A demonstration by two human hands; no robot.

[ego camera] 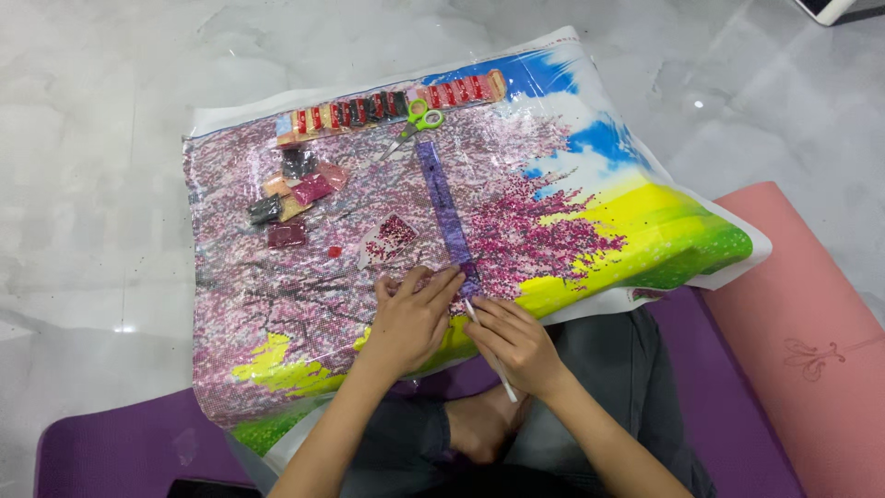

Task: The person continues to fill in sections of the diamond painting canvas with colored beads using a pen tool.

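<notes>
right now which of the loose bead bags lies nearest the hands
The dark red bag, lowest of the loose cluster; the grey, pink and black ones lie farther up the canvas from the left hand.

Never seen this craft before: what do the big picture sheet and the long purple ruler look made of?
The picture sheet looks like flexible printed canvas under glossy film: it drapes at the edges and shines. The purple ruler seems translucent plastic, since the pattern shows faintly through it.
</notes>
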